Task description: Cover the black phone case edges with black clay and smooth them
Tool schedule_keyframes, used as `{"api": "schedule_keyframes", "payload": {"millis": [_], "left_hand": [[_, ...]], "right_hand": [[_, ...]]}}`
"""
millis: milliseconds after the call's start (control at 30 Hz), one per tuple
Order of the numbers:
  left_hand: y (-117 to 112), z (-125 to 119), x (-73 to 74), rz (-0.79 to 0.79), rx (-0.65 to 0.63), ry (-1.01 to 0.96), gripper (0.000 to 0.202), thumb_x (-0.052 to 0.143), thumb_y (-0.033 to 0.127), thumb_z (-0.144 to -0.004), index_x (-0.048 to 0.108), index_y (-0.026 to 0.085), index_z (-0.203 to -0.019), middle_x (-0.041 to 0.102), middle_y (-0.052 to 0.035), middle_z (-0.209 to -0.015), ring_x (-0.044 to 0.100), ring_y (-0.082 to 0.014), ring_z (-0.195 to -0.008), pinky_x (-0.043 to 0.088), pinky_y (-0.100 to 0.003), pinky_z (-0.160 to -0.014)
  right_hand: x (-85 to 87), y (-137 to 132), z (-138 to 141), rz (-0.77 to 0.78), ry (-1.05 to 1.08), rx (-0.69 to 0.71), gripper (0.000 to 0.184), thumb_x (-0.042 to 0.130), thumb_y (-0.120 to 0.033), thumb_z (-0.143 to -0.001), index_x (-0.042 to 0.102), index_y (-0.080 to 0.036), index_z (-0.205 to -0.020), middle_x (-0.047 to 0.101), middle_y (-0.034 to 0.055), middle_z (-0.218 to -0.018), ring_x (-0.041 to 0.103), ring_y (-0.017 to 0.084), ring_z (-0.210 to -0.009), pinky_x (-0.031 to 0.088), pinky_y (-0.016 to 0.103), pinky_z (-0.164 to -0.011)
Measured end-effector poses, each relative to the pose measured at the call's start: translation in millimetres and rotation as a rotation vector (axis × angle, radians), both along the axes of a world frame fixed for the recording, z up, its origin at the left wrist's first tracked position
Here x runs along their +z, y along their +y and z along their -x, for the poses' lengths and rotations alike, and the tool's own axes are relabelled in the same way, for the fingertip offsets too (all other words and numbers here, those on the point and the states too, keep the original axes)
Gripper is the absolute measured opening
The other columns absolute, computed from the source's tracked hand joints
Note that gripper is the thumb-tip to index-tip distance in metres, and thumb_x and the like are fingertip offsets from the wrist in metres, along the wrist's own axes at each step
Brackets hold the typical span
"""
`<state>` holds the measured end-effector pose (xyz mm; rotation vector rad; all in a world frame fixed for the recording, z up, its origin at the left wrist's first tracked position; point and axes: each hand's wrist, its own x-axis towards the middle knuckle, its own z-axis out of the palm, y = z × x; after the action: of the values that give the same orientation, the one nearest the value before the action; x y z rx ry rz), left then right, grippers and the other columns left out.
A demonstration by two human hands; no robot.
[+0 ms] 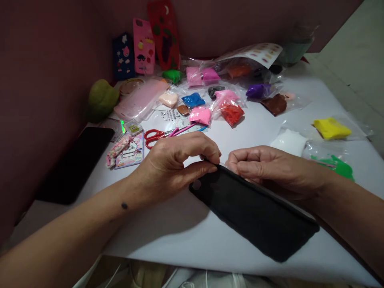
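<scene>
A black phone case (255,210) lies slantwise on the white table sheet (168,232), with a small round hole near its left end. My left hand (174,164) pinches the case's upper left corner between thumb and fingers. Behind the case's upper edge, my right hand (270,170) has its fingers curled against that edge, thumb resting on top. Both hands meet at the same corner.
Red-handled scissors (154,136), a sticker pack (130,150) and a dark phone (76,162) lie at left. Several bags of coloured clay (199,116) spread across the back, with yellow clay (331,128) and green clay (339,166) at right. Decorated phone cases (144,46) lean on the wall.
</scene>
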<state>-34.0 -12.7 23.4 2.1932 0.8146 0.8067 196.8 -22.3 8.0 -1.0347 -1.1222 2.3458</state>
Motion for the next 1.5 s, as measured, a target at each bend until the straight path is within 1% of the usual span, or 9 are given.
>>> {"api": "schedule_keyframes", "payload": {"millis": [100,233,433,600,767,967,1267,1367,1500], "left_hand": [[-1,0,-0.9,0.06,-0.018,-0.019,0.009,0.066,0.009,-0.085,0.069,0.016,-0.089,0.071,-0.005,-0.09,0.069,-0.0161,-0.089,0.056,-0.028,-0.08],[0,0,3.3,0.331,0.045,-0.113,0.023,0.075,0.012,-0.078,0.067,0.014,-0.1,0.07,-0.0054,-0.096,0.069,-0.016,-0.09,0.058,-0.026,-0.079],[4,1,5.0,0.783,0.097,-0.284,0.009,0.068,0.008,-0.08,0.068,0.015,-0.086,0.069,-0.0007,-0.073,0.066,-0.0123,-0.063,0.057,-0.024,-0.059],[6,0,1.4,0.944,0.124,-0.408,0.008,0.071,0.009,-0.077,0.073,0.014,-0.083,0.072,-0.0038,-0.073,0.069,-0.014,-0.067,0.057,-0.025,-0.065],[5,-3,0.1,1.072,0.141,-0.436,0.008,0.074,0.009,-0.073,0.073,0.014,-0.079,0.071,-0.0033,-0.069,0.068,-0.0143,-0.061,0.056,-0.024,-0.058],[3,-8,-1.9,1.143,0.139,-0.451,0.008,0.072,0.007,-0.075,0.071,0.013,-0.08,0.071,-0.0028,-0.067,0.066,-0.0117,-0.058,0.053,-0.02,-0.055],[-1,-7,-5.2,1.123,0.11,-0.429,0.006,0.075,0.015,-0.079,0.073,0.015,-0.085,0.072,-0.0023,-0.074,0.069,-0.0122,-0.067,0.055,-0.02,-0.064],[-2,-4,-2.7,0.918,0.126,-0.352,0.008,0.076,0.02,-0.081,0.075,0.018,-0.088,0.073,-0.0015,-0.081,0.069,-0.0127,-0.075,0.055,-0.02,-0.068],[-8,-3,4.6,0.512,0.164,-0.167,0.006,0.074,0.02,-0.082,0.076,0.018,-0.087,0.074,-0.0015,-0.086,0.068,-0.0112,-0.075,0.053,-0.017,-0.064]], "right_hand": [[2.5,-1,3,0.029,-0.032,-0.014,0.027,0.074,-0.035,-0.084,0.056,-0.016,-0.082,0.044,-0.0037,-0.069,0.035,0.005,-0.057,0.027,0.016,-0.052],[3.0,-2,4,0.081,0.016,-0.058,0.028,0.075,-0.035,-0.083,0.055,-0.015,-0.079,0.045,-0.004,-0.067,0.039,0.005,-0.055,0.029,0.015,-0.05],[1.8,-2,4,0.12,0.084,-0.105,0.028,0.078,-0.032,-0.081,0.056,-0.015,-0.076,0.049,-0.0035,-0.065,0.042,0.005,-0.053,0.032,0.015,-0.049],[0.3,-2,2,0.12,0.108,-0.11,0.028,0.075,-0.033,-0.083,0.055,-0.015,-0.075,0.045,-0.0035,-0.063,0.039,0.005,-0.053,0.028,0.016,-0.051],[2.1,-3,3,0.148,0.131,-0.11,0.031,0.074,-0.033,-0.084,0.055,-0.014,-0.069,0.04,-0.0045,-0.059,0.033,0.005,-0.05,0.025,0.016,-0.048],[2.4,-4,7,0.173,0.087,-0.133,0.027,0.079,-0.031,-0.08,0.06,-0.013,-0.072,0.053,-0.0014,-0.064,0.043,0.005,-0.052,0.033,0.015,-0.049],[-5.9,-4,13,0.161,0.202,-0.141,0.024,0.075,-0.031,-0.085,0.064,-0.011,-0.077,0.059,0.0003,-0.069,0.053,0.006,-0.058,0.041,0.015,-0.055],[-7.8,-5,16,0.171,0.221,-0.142,0.02,0.074,-0.029,-0.086,0.067,-0.011,-0.081,0.063,0.0018,-0.076,0.058,0.007,-0.065,0.044,0.016,-0.062],[-10.2,-6,18,0.156,0.245,-0.123,0.018,0.073,-0.03,-0.087,0.07,-0.013,-0.086,0.067,0.0027,-0.082,0.059,0.008,-0.07,0.044,0.018,-0.065]]}}
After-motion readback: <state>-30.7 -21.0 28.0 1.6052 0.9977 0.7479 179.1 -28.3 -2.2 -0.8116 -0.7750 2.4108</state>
